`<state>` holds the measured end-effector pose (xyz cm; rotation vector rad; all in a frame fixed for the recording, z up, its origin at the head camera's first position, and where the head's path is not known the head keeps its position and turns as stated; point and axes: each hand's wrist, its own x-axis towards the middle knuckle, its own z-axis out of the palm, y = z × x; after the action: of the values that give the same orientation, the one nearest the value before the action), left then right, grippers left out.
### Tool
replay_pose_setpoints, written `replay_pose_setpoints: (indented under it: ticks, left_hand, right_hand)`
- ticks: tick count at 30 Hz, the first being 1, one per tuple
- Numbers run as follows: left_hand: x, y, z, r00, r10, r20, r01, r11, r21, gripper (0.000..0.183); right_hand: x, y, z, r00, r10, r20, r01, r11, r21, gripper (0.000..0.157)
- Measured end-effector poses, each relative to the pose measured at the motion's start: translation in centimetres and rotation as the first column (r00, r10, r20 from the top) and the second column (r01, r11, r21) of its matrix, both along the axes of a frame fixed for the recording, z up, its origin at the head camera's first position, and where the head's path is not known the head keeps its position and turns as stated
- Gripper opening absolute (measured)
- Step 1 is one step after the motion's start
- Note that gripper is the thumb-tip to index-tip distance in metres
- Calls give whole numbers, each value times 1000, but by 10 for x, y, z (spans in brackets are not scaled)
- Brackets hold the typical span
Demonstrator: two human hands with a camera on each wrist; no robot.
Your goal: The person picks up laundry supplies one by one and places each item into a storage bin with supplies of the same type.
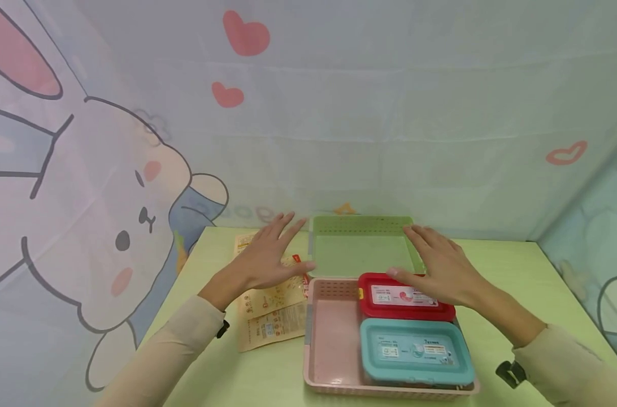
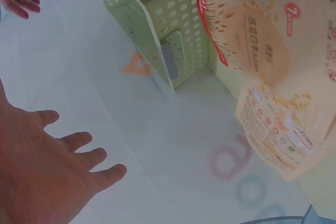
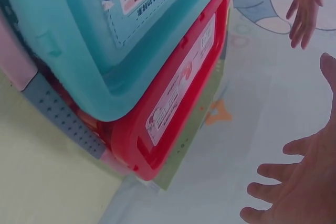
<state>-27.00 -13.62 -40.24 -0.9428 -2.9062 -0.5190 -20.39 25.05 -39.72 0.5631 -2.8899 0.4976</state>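
Note:
My left hand [image 1: 268, 257] hovers with spread fingers over the printed tan packets [image 1: 273, 305] left of the baskets. Opposite it, my right hand [image 1: 443, 265] is held with fingers extended above the red-lidded box [image 1: 405, 297]. Neither hand holds anything. That red box and a teal-lidded box [image 1: 415, 350] lie side by side in the right part of a pink basket [image 1: 334, 339]. Behind the pink basket stands a green basket [image 1: 359, 251] with nothing seen in it. In the left wrist view the left hand [image 2: 58, 166] has its fingers apart, well away from the packets [image 2: 273, 40].
The pale green table [image 1: 507, 282] runs back to a fabric backdrop [image 1: 390, 113] printed with hearts and a rabbit. The two baskets stand one behind the other, close together, and the packets overlap each other beside them.

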Motion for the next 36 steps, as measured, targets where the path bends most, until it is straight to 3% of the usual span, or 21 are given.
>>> replay_pose_setpoints:
  ticks: [8,14,23,30,36]
  left_hand:
    - [-1,-15,0,1000,6,24,-6,1000,8,97]
    - [-6,-30,0,1000,-30,-9,30,999,31,95]
    - [-10,-55,-2,997,-17,-77,23,997,71,83]
    - [-7,-72,-10,998,-4,-55,6,999,49,82]
    - [-6,-83,-18,997,2,-81,1,999,34,78]
  right_hand:
    - [-4,-11,-2,1000,24,-1,-24,1000,-3,101]
    - [-8,-22,-2,999,34,-13,-34,999,14,100]
    - [-13,-42,4,996,91,-26,-91,996,1,97]
    - [-20,-59,7,995,92,-37,-93,995,-35,92]
    - [-32,-78,10,992,116,-55,-118,992,-41,90]
